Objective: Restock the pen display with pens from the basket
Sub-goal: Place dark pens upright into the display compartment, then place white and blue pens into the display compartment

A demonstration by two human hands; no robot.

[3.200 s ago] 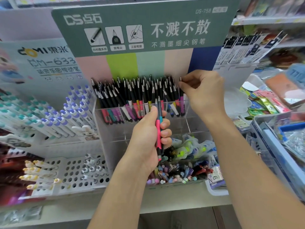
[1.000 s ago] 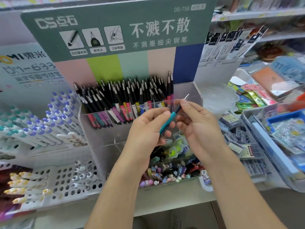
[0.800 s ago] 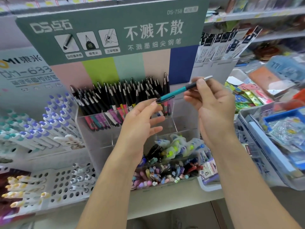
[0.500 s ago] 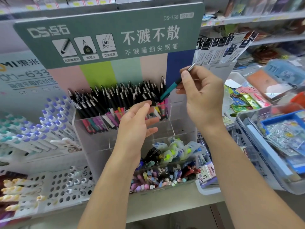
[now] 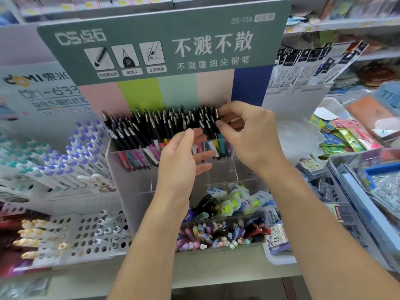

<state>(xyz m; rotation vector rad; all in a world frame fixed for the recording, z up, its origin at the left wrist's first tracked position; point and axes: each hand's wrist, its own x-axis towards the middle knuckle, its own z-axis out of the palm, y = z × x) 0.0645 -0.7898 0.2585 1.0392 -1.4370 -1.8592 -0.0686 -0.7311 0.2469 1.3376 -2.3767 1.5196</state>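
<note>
Right hand (image 5: 251, 135) is pinching a teal pen (image 5: 221, 137) at the display's (image 5: 134, 169) 3 o'clock end; left hand (image 5: 184, 163), fingers straight, is touching the pen row (image 5: 160, 124), holding nothing.

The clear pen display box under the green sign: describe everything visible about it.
The clear pen display box looks like transparent acrylic, with stepped front tiers and inner dividers. Its rear tier is packed with black-capped pens leaning left, coloured barrels showing through the wall. The front tiers look bare. The right hand pinches a pen at the row's right end; the left hand, fingers straight, rests against the pens.
</note>
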